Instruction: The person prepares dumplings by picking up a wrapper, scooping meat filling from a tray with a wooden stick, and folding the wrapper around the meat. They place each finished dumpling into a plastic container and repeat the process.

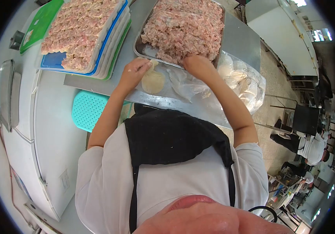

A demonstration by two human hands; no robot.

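My left hand [135,74] is closed with its fingertips pinching a thin pale dough wrapper [154,63]. Just below it, a round dough wrapper [153,82] lies on the metal table. My right hand [198,66] reaches over the near rim of a metal tray [139,47] heaped with raw ground meat [187,27]. Its fingers are curled down against the meat, and their tips are hidden. Under my right forearm, a clear plastic bag [249,84] holds more pale round wrappers.
At the left stands a stack of trays [114,50], its top one covered in rows of filled dumplings [81,27]. A green lid [42,25] leans behind. Below the table edge is a turquoise stool [89,110]. Co-workers [311,148] are far to the right.
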